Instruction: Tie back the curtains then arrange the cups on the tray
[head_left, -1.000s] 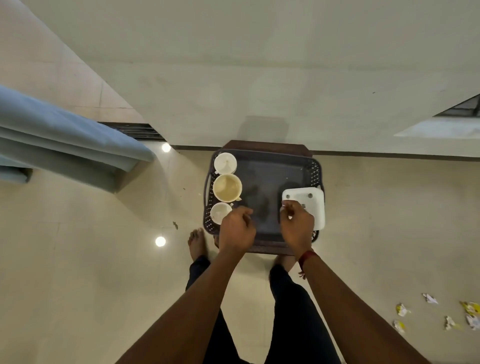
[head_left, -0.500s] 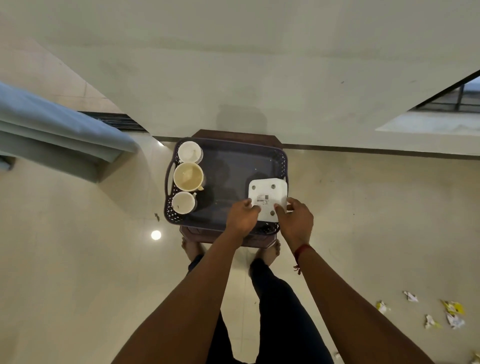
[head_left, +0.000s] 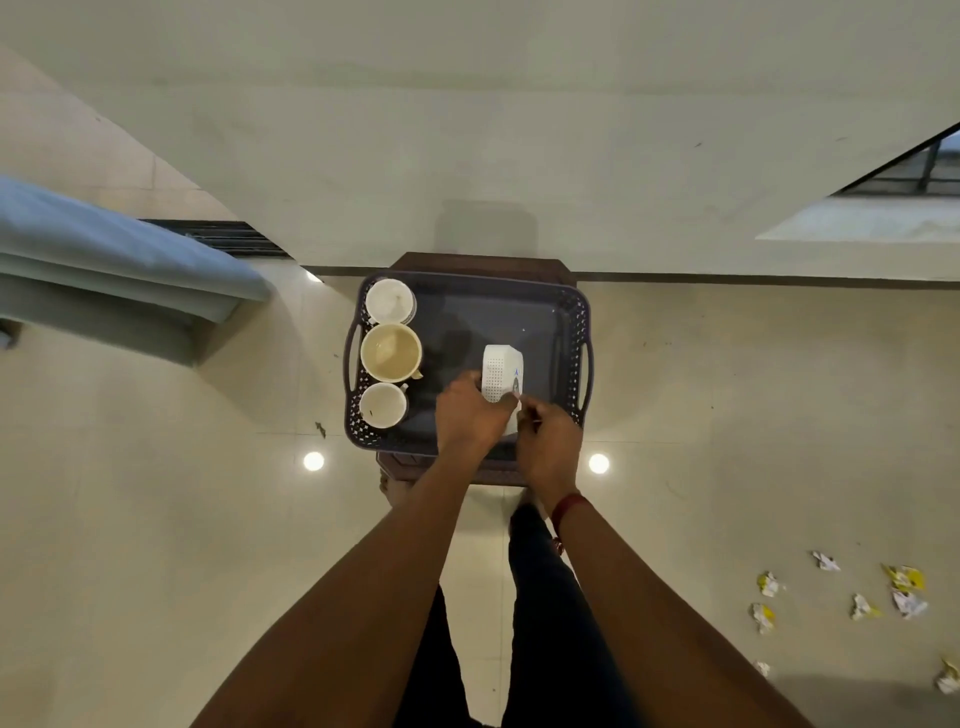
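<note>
A dark plastic tray (head_left: 571, 332) with lattice walls sits on a small brown stool (head_left: 478, 261). Three cups stand in a row along its left side: a white cup (head_left: 389, 301) at the back, a larger cream cup (head_left: 390, 352) in the middle, a small white cup (head_left: 383, 405) at the front. A white perforated box-shaped device (head_left: 501, 371) stands on edge over the tray's middle. My left hand (head_left: 470, 418) grips its lower left side. My right hand (head_left: 548, 441) pinches its lower right corner. A blue curtain (head_left: 104, 260) hangs at the left.
The stool stands against a pale wall (head_left: 467, 130) on a tiled floor. Crumpled paper scraps (head_left: 862, 597) lie on the floor at the lower right. A window (head_left: 919, 166) shows at the upper right. My legs and feet are below the stool.
The white device was tipped from lying flat at the tray's right edge up onto its edge near the tray's middle. Both hands stayed on it and moved closer together.
</note>
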